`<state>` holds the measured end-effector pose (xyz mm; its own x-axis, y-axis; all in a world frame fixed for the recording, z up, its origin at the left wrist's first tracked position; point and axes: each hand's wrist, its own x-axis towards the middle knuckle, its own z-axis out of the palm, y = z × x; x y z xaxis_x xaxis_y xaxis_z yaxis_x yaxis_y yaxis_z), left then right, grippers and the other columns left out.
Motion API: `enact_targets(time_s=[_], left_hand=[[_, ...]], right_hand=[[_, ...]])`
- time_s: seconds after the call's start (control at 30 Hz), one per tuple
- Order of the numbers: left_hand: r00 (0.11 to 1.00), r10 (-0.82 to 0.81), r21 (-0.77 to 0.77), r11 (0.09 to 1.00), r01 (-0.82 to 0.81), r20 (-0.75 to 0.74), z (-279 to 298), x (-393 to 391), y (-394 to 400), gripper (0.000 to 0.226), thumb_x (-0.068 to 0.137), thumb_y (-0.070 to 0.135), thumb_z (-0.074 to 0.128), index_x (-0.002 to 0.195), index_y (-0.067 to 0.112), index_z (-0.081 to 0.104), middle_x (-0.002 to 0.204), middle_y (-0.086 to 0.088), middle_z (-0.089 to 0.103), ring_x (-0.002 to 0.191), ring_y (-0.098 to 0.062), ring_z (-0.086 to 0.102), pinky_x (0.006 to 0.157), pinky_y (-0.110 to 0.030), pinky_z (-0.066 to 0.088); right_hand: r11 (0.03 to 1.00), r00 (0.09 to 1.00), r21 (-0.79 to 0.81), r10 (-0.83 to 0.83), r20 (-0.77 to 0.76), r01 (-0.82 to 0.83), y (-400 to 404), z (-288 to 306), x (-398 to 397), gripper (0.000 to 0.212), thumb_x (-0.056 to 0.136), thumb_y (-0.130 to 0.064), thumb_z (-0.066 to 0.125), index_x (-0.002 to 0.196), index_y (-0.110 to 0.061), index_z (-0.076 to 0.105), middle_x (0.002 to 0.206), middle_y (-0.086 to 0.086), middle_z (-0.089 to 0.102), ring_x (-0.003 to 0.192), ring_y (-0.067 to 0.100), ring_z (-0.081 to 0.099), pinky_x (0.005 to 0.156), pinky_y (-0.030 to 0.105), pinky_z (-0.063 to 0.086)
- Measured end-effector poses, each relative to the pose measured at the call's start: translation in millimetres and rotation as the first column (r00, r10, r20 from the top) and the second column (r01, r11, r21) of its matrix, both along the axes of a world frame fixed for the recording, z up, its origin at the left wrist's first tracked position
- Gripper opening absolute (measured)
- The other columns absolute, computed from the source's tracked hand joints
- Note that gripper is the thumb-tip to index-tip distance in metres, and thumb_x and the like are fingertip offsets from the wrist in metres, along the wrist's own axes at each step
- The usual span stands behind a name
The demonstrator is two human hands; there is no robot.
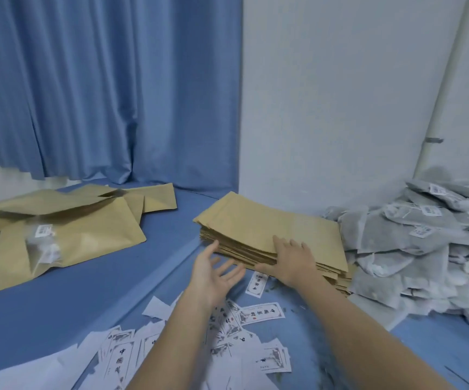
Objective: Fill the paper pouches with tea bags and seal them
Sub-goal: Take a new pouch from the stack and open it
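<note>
We are pressing our right hand [294,258], fingers straight, on the flat kraft-paper pouch stack [270,229], our left hand [213,273] hovering open-fingered beside it.

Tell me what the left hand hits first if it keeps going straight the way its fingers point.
Most likely the near left edge of the stack of empty paper pouches: the left hand is open, fingertips aimed at it and almost touching. Depth is hard to judge.

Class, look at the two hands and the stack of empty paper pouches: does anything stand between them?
Nothing visible does. The right hand already rests flat on the stack of pouches; the left hand is open just beside its near left edge, with only bare blue surface beneath.
</note>
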<state>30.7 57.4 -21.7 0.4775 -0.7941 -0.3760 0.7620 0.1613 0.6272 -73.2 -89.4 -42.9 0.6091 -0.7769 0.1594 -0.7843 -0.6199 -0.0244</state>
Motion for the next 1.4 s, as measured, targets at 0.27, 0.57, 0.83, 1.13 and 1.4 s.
enact_targets(time_s=[0.27, 0.57, 0.83, 1.13, 1.4], left_hand=[[0.974, -0.143, -0.031, 0.988, 0.15, 0.175, 8.6, -49.2, -8.5, 0.022, 0.083, 0.031, 0.069, 0.083, 0.011, 0.059, 0.071, -0.006, 0.053, 0.069, -0.02, 0.057, 0.071, -0.035, 0.05], [0.572, 0.222, -0.038, 0.948, -0.316, 0.789, 43.7, -86.0, 18.1, 0.02, 0.099, 0.012, 0.042, 0.11, 0.005, 0.057, 0.095, -0.004, 0.062, 0.092, -0.026, 0.06, 0.082, -0.029, 0.046], [-0.551, -0.134, -0.151, 0.885, -0.441, 0.824, 39.4, -109.0, 56.3, 0.09, 0.086, -0.013, 0.039, 0.138, 0.04, -0.012, 0.153, -0.016, 0.021, 0.125, -0.036, 0.038, 0.102, -0.042, 0.033], [-0.059, -0.437, 0.441, 0.893, 0.095, 0.898, 38.2, -135.2, 73.7, 0.135, 0.056, 0.038, 0.082, 0.147, 0.03, -0.017, 0.156, 0.007, -0.002, 0.141, -0.016, 0.01, 0.112, -0.039, 0.026], [0.479, 0.093, -0.04, 0.992, -0.121, 0.873, 78.3, -181.6, 44.0, 0.067, 0.077, 0.049, 0.069, 0.134, 0.02, 0.049, 0.133, 0.003, 0.053, 0.121, -0.014, 0.05, 0.103, -0.039, 0.042]], right_hand=[[0.556, 0.823, -0.811, 0.537, 0.186, -0.179, 62.9, -14.6, -31.3, 0.018, 0.07, -0.018, 0.075, 0.086, -0.011, 0.075, 0.05, -0.003, 0.053, 0.044, 0.016, 0.051, 0.045, 0.026, 0.041], [0.871, 0.549, -0.197, 0.443, 0.708, -0.449, 125.0, 49.5, -74.3, 0.03, 0.098, -0.025, 0.042, 0.11, -0.012, 0.067, 0.107, 0.008, 0.068, 0.097, 0.019, 0.06, 0.083, 0.026, 0.043], [0.706, -0.014, 0.261, -0.359, 0.933, -0.659, 134.7, 140.0, -141.3, 0.022, 0.088, -0.032, 0.061, 0.079, -0.013, 0.069, 0.081, 0.003, 0.073, 0.072, 0.015, 0.069, 0.063, 0.028, 0.058], [0.7, -0.026, 0.494, -0.589, 0.808, -0.516, 123.4, 104.7, -162.0, 0.016, 0.075, -0.009, 0.074, 0.088, 0.001, 0.071, 0.091, 0.016, 0.071, 0.076, 0.025, 0.068, 0.066, 0.032, 0.056], [0.81, 0.162, 0.394, -0.361, 0.919, -0.435, 138.7, 88.8, -158.3, 0.011, 0.07, -0.028, 0.078, 0.078, -0.022, 0.077, 0.081, 0.003, 0.074, 0.09, 0.024, 0.069, 0.089, 0.049, 0.051]])
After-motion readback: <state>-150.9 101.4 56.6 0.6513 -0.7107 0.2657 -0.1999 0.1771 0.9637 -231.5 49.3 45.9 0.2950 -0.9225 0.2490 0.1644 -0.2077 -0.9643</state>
